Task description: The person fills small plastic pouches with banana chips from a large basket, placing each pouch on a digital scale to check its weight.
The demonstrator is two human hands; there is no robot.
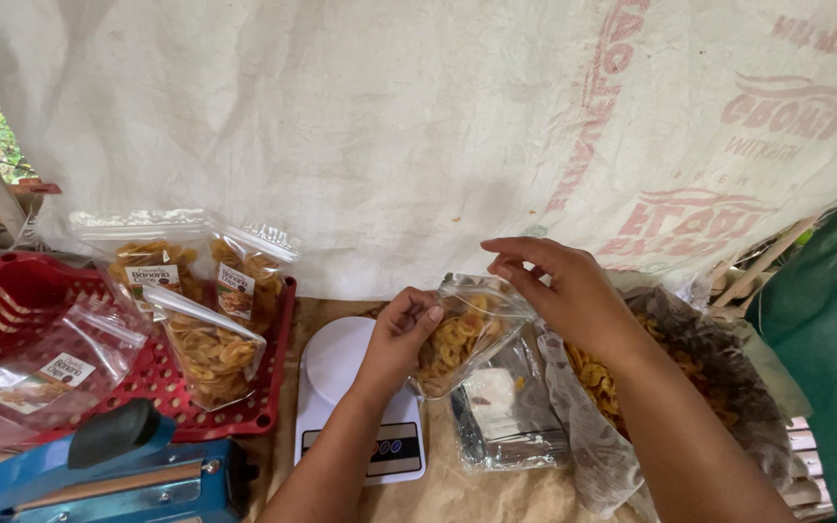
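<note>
Head view | left hand (401, 329), right hand (559, 286) both grasp one chip pouch (462, 334) | three filled pouches (210, 291) in tray (254, 412)

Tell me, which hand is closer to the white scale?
Left. The left hand grips the chip pouch right above the white scale; the right hand pinches the pouch's top, farther right.

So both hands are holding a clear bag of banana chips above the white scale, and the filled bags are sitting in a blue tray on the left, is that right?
Not quite: the tray is red, not blue, as the head view shows. The rest holds: the left hand and right hand hold a clear bag of banana chips above the white scale, and the filled bags sit in that tray on the left.
</note>
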